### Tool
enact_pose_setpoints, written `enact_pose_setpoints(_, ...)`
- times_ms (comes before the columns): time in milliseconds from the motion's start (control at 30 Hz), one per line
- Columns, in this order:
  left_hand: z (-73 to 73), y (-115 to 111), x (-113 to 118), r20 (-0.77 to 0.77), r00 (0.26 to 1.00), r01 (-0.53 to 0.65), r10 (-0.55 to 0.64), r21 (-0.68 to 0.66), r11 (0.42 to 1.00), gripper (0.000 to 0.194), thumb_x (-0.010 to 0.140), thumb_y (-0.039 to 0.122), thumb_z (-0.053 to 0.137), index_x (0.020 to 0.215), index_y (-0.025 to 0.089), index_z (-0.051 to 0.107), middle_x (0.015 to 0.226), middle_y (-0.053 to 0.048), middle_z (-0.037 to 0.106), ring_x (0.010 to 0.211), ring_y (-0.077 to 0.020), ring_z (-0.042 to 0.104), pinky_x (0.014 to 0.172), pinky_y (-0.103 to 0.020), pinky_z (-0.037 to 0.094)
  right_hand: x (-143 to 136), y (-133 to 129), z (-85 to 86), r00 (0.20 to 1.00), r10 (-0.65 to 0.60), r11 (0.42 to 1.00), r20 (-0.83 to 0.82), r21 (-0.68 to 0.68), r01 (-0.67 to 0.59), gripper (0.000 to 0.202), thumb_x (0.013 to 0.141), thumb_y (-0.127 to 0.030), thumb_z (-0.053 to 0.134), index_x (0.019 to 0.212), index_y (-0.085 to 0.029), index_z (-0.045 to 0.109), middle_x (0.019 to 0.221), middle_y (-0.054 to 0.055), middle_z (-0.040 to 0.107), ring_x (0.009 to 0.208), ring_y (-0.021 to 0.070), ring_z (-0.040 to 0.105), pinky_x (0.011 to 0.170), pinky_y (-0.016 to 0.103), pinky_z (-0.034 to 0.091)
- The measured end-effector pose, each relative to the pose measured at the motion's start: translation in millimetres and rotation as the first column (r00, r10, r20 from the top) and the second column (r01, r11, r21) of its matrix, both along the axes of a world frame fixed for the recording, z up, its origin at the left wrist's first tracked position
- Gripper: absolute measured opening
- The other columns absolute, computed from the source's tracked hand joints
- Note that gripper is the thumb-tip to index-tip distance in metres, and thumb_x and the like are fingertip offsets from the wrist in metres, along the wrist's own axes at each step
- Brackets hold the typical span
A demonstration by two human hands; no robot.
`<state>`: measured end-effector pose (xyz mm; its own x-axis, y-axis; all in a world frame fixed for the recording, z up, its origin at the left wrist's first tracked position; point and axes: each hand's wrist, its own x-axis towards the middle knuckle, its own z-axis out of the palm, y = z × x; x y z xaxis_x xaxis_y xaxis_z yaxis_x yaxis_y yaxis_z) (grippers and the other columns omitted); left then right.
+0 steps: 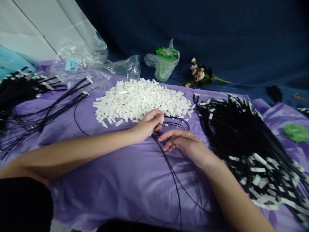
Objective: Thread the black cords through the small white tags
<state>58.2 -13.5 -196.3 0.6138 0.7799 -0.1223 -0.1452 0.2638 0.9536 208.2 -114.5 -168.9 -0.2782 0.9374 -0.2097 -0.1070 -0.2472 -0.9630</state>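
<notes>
My left hand (149,125) is closed in a pinch on several thin black cords (177,120), in front of the white pile. A small white piece (162,119) shows at its fingertips. The cords loop over to the right, and their loose ends hang down across the purple cloth (116,174). My right hand (182,141) is beside the cords with its fingers apart and slightly bent. Some cords pass behind its fingers; I see nothing gripped in it. Just beyond my hands lies a heap of small white tabs (142,100).
Bundles of black cords with white tabs lie at right (236,129) and at left (16,87). Behind the heap are a clear plastic bag (89,64), a green cup in plastic (165,64) and artificial flowers (200,75). Green crumpled plastic (296,132) lies far right.
</notes>
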Motion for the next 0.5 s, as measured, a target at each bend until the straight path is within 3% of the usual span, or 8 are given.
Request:
enact_pose_setpoints(100, -0.1, 0, 0, 0.009, 1.0, -0.01, 0.01, -0.002, 1.0, 0.007, 0.086, 0.022, 0.054, 0.088, 0.017, 0.049, 0.065, 0.005, 0.044, 0.048, -0.0042, 0.039, 0.048, -0.021, 0.03, 2, 0, 2.0, 0.993, -0.053, 0.998, -0.106, -0.036, 0.049, 0.018, 0.082, -0.024, 0.062, 0.099, -0.02, 0.069, 0.105, 0.004, 0.068, 0.076, 0.012, 0.067, 0.069, 0.024, 0.051)
enact_pose_setpoints(200, -1.4, 0, 1, 0.023, 1.0, -0.015, 0.014, 0.009, 1.0, 0.007, 0.086, 0.022, 0.054, 0.085, 0.017, 0.049, 0.064, 0.005, 0.045, 0.048, -0.0041, 0.04, 0.049, -0.021, 0.03, 1, 3, -0.2, 0.962, -0.244, 0.968, -0.124, -0.085, 0.235, 0.021, 0.078, -0.034, 0.07, 0.093, -0.02, 0.071, 0.089, 0.002, 0.069, 0.064, 0.0096, 0.064, 0.062, 0.022, 0.051)
enact_pose_setpoints(267, -2.2, 0, 1, 0.03, 0.999, -0.018, 0.018, 0.005, 1.0, 0.007, 0.087, 0.022, 0.053, 0.084, 0.017, 0.049, 0.065, 0.005, 0.045, 0.047, -0.0036, 0.04, 0.049, -0.021, 0.029, 0, 6, -1.4, 0.904, -0.402, 0.915, -0.143, -0.075, 0.395, 0.024, 0.075, -0.04, 0.073, 0.083, -0.018, 0.071, 0.079, 0.001, 0.066, 0.054, 0.0077, 0.059, 0.055, 0.021, 0.049)
enact_pose_setpoints(367, -2.5, 0, 1, 0.026, 0.999, -0.027, 0.027, -0.008, 1.0, 0.006, 0.088, 0.02, 0.052, 0.084, 0.017, 0.049, 0.064, 0.005, 0.045, 0.045, -0.0027, 0.04, 0.048, -0.021, 0.028, 3, 8, 1.5, 0.796, -0.575, 0.808, -0.189, 0.021, 0.588, 0.026, 0.072, -0.042, 0.075, 0.079, -0.018, 0.071, 0.082, 0.001, 0.064, 0.051, 0.0066, 0.053, 0.05, 0.022, 0.047)
enact_pose_setpoints(500, -2.5, 0, 1, 0.035, 0.999, -0.025, 0.026, -0.028, 0.999, 0.006, 0.089, 0.02, 0.051, 0.084, 0.016, 0.049, 0.063, 0.005, 0.047, 0.044, -0.0021, 0.039, 0.047, -0.021, 0.027, 12, 9, 11.2, 0.641, -0.687, 0.645, -0.343, 0.12, 0.755, 0.024, 0.073, -0.044, 0.075, 0.081, -0.021, 0.07, 0.09, 0.0, 0.062, 0.068, 0.0086, 0.058, 0.064, 0.025, 0.053)
